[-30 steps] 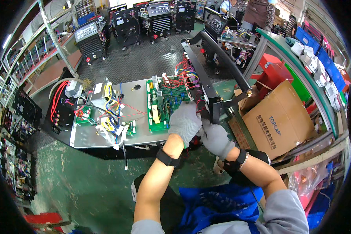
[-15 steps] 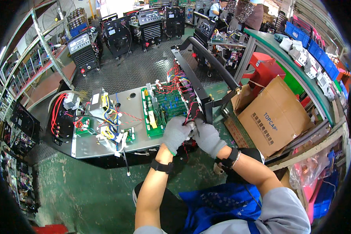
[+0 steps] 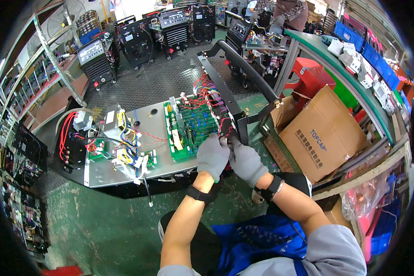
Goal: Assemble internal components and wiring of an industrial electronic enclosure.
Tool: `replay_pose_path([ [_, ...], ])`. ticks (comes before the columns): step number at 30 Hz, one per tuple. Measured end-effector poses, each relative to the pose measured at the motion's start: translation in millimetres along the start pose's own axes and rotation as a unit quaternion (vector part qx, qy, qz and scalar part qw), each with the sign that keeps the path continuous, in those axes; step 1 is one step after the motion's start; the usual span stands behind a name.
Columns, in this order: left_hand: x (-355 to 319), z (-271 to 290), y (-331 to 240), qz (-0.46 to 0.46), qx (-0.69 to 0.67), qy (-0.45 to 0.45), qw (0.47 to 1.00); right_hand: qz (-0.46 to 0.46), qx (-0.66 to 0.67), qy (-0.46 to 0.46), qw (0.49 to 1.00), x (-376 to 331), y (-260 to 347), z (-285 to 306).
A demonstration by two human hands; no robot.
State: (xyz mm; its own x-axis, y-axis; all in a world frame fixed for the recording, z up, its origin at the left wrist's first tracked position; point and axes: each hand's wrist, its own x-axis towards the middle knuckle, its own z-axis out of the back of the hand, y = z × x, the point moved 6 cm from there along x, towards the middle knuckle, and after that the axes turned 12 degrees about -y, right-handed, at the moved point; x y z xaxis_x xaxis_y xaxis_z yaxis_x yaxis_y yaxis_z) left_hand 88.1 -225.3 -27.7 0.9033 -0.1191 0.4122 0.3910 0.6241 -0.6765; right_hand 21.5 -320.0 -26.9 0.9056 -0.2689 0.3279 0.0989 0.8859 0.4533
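Observation:
Both of my hands wear grey gloves and meet at the inner side of a black front panel with a thick handle bar. My left hand has its fingers pinched beside the lower right corner of a green circuit board. Close against it, my right hand is also closed, its fingertips at the panel's near end. Thin red wires run down to the fingertips of both hands. What the fingers grip is hidden by the gloves. The board lies on a grey metal plate of an opened machine chassis.
Bundled wires and small boards sit on the plate's left part. To the right stand a cardboard box, a red stool and a green-topped bench. Finished-looking black machines line the back, where another person works.
My left hand has shifted slightly right, its fingers now more upright beside the right hand. The grey piece seen between the hands earlier is now hidden. The view has moved slightly.

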Motion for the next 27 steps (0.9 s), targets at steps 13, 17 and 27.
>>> replay_pose_path([
  [13,13.5,-6.5,11.3,0.020,-0.017,0.053,0.998,-0.025,0.071,-0.151,0.986,-1.4,-18.8,-30.7],
  [17,9.3,4.4,-4.1,0.016,-0.017,0.062,0.998,-0.041,0.119,-0.159,0.979,-1.8,-29.4,-33.0],
  [27,5.5,15.4,6.9,-0.056,-0.172,0.102,0.978,-0.082,0.018,-0.120,0.989,4.2,-8.4,-21.4],
])
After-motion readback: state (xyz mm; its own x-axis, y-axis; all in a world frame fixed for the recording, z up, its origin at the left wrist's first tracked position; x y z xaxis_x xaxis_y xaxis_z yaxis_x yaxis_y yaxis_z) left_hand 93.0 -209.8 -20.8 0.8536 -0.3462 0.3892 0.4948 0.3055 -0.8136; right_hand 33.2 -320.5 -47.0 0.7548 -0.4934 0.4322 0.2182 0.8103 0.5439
